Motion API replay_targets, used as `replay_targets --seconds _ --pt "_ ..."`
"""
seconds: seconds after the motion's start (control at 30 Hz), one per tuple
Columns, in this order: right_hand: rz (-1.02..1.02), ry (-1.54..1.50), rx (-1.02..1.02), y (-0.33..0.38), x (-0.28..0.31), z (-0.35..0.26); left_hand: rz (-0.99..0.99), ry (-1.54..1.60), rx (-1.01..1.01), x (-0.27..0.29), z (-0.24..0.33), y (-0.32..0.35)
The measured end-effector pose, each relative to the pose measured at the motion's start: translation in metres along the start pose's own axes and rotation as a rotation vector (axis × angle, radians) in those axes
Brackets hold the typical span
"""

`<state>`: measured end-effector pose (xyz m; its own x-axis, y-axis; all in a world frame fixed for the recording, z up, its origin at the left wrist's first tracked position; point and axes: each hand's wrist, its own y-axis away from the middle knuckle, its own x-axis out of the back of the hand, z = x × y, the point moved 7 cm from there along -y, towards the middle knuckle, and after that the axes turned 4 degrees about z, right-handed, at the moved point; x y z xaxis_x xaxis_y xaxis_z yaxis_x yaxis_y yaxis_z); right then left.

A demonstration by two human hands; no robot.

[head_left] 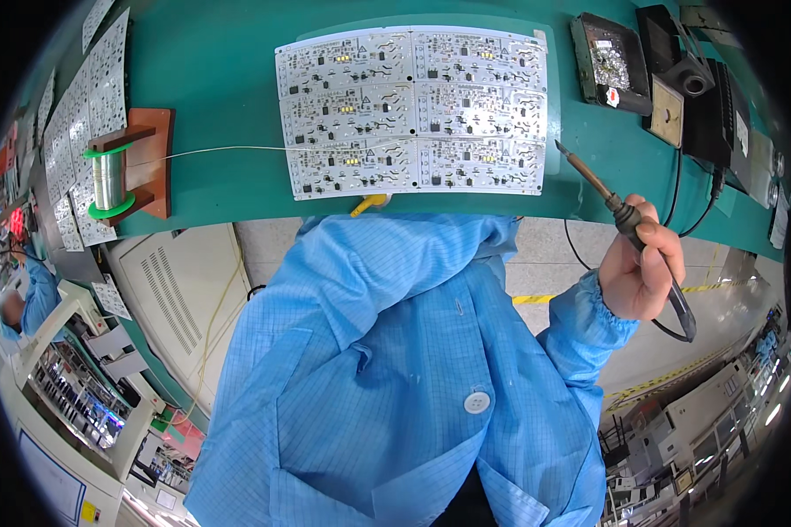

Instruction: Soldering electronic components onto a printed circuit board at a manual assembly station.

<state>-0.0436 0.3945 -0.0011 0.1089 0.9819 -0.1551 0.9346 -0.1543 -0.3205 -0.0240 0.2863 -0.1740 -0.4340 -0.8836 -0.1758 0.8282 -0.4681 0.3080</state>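
Note:
My right hand (637,272) is closed around the black handle of a soldering iron (593,180). Its tip points up and left, just off the right edge of a white panel of circuit boards (413,110) lying on the green table (211,79). A thin solder wire (220,151) runs from a green spool (110,180) on a wooden stand (154,158) across to the panel. My left hand is hidden behind my blue sleeve (360,255). Only a small yellow tip (369,204) shows at the table's near edge.
More white circuit panels (79,132) lie overlapped along the table's left end. At the right stand a black tray (611,61) and a soldering station (703,97) with cables. Another person in blue (26,299) works at far left, beside racks and machines.

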Motion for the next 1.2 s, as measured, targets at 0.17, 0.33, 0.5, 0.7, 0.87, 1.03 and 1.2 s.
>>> replay_targets --seconds 0.17,0.33,0.5,0.7,0.87,1.03,1.2 --pt "0.011 -0.005 0.007 -0.001 -0.005 -0.003 -0.015 0.148 -0.017 -0.005 -0.005 -0.003" --pt "0.091 0.063 0.035 0.001 -0.002 -0.004 -0.027 0.297 -0.038 -0.012 -0.012 -0.003" --pt "0.215 0.153 0.037 0.005 -0.006 -0.005 -0.044 0.444 -0.057 -0.009 -0.017 0.011" --pt "0.235 0.666 0.207 -0.006 -0.028 0.006 -0.049 0.628 -0.096 0.0 -0.021 -0.008" --pt "0.089 0.863 0.07 -0.02 -0.022 0.037 0.064 -0.652 -0.305 0.035 0.071 0.058" --pt "0.215 0.693 0.053 -0.022 -0.029 0.034 -0.021 -0.445 -0.556 0.058 0.151 0.111" --pt "0.26 0.576 0.041 -0.017 -0.047 0.031 0.558 -1.041 -0.835 0.105 0.206 0.088"
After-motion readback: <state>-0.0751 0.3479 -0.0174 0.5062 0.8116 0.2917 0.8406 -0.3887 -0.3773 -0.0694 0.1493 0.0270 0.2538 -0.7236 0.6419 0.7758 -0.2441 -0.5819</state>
